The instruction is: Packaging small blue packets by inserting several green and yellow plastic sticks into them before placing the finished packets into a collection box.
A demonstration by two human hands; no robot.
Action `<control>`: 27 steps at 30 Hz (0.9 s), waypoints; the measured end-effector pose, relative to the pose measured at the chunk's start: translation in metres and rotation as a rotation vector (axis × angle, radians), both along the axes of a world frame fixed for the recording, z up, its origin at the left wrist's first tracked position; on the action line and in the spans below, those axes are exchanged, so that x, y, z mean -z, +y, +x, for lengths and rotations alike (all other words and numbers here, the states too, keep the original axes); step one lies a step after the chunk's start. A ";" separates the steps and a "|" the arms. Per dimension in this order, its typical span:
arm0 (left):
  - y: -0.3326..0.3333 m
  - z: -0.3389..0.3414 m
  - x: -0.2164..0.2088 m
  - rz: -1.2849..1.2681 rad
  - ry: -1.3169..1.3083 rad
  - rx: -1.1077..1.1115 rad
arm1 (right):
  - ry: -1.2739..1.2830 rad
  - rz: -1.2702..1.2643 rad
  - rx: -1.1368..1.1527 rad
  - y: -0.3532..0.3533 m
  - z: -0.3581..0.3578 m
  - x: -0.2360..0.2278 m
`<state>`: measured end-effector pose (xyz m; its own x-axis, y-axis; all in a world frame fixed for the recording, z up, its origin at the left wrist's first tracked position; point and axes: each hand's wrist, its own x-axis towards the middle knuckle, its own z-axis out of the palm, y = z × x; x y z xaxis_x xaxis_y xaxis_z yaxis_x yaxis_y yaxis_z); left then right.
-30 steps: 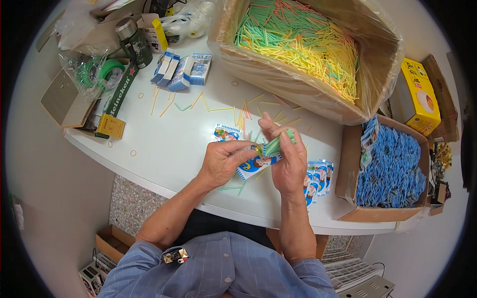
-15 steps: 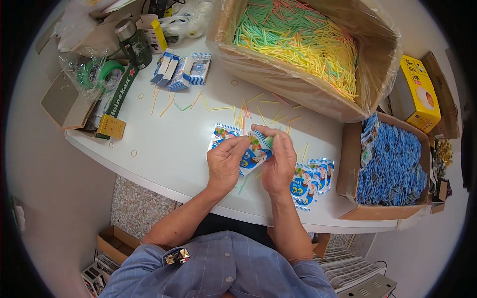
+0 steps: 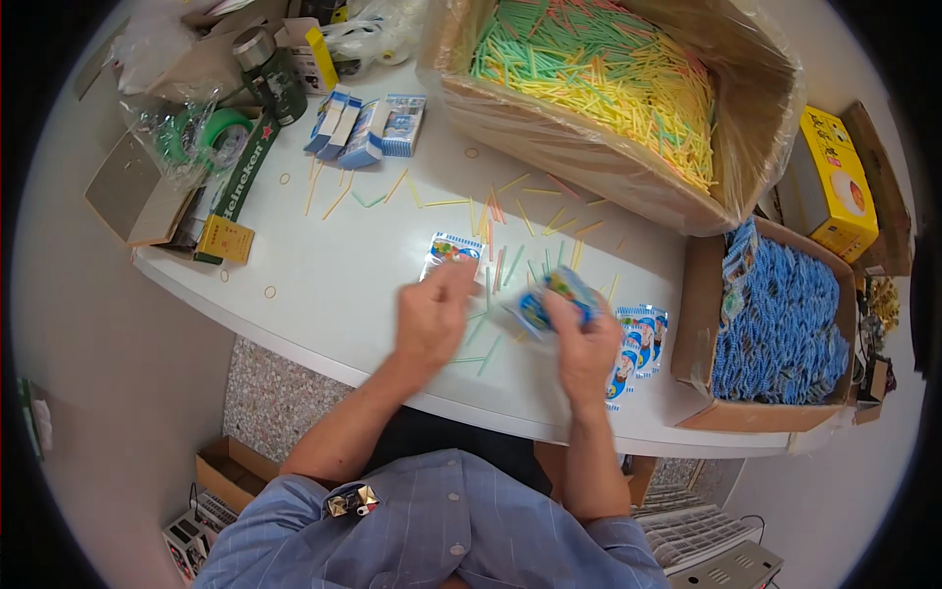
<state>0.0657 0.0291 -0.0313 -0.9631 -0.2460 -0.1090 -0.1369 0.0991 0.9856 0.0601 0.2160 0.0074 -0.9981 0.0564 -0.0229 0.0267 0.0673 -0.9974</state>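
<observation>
A person in a pinstriped blue shirt sits at a white worktop, on the near side of a big plastic-lined carton. The right hand, before the carton's middle, has its grip closed on a blue-and-white packet, blurred. The left hand, before the carton's left end, reaches over a flat packet; blur leaves it impossible to tell whether its grip is open or closed, or touches the packet. Before the carton's right part lies a cluster of overlapping packets. Just right of the carton's near corner stands a cardboard box packed with blue packets. A small yellow box sits well left of the carton. Loose sticks in yellow, green and pink scatter along the carton's near side. A larger yellow box stands to its right. Left of the carton are blue-and-white boxes and, beyond them, a dark flask. Multicoloured sticks fill the carton itself.
</observation>
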 end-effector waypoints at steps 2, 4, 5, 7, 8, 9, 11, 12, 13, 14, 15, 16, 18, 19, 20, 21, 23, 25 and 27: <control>-0.029 -0.011 -0.006 -0.444 0.101 -0.160 | -0.096 0.092 -0.065 0.039 0.008 -0.009; -0.050 -0.014 -0.015 -0.829 -0.064 -0.088 | -0.156 0.246 -0.065 0.063 0.024 -0.008; -0.050 -0.014 -0.010 -0.893 -0.081 -0.055 | -0.209 0.395 -0.070 0.067 0.030 -0.005; -0.037 -0.018 -0.004 -0.954 -0.052 -0.038 | -0.204 0.626 -0.067 0.070 0.037 0.007; -0.033 -0.019 -0.002 -0.950 -0.043 -0.044 | -0.207 0.858 -0.048 0.073 0.040 0.015; -0.031 -0.021 0.003 -0.917 -0.032 -0.036 | -0.013 1.043 -0.031 0.072 0.042 0.020; -0.030 -0.022 0.006 -0.877 -0.007 -0.038 | 0.103 1.115 0.028 0.074 0.046 0.019; -0.031 -0.022 0.008 -0.776 -0.057 -0.023 | 0.201 1.178 0.080 0.075 0.046 0.018; -0.033 -0.022 0.010 -0.674 -0.107 -0.008 | 0.258 1.153 0.108 0.078 0.044 0.017; -0.034 -0.023 0.012 -0.650 -0.104 -0.013 | 0.269 1.157 0.109 0.081 0.036 0.012; -0.034 -0.022 0.013 -0.644 -0.101 -0.018 | 0.360 1.105 0.106 0.082 0.027 0.001; -0.034 -0.022 0.013 -0.582 -0.083 -0.046 | 0.450 1.051 0.100 0.079 0.015 -0.012; -0.037 -0.020 0.015 -0.521 -0.076 -0.082 | 0.664 0.987 0.061 0.062 -0.024 -0.049; -0.041 -0.018 0.018 -0.529 -0.041 -0.092 | 0.765 0.976 0.039 0.052 -0.049 -0.065; -0.043 -0.018 0.020 -0.528 0.000 -0.094 | 0.778 0.995 0.041 0.038 -0.074 -0.087; -0.045 -0.020 0.022 -0.522 -0.001 -0.097 | 0.793 1.011 0.045 0.023 -0.104 -0.103; -0.048 -0.021 0.026 -0.536 -0.020 -0.043 | 0.856 1.021 -0.053 0.004 -0.178 -0.119; -0.047 -0.025 0.026 -0.580 0.095 -0.008 | 0.840 1.209 -0.162 -0.009 -0.253 -0.123; -0.050 -0.026 0.024 -0.630 0.193 0.015 | 0.765 1.451 -0.256 -0.018 -0.323 -0.111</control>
<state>0.0396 -0.0210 -0.0553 -0.9550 -0.1925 0.2258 0.0422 0.6653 0.7454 -0.2628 0.1979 0.1186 -0.7390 -0.5650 0.3669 -0.5654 0.8163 0.1183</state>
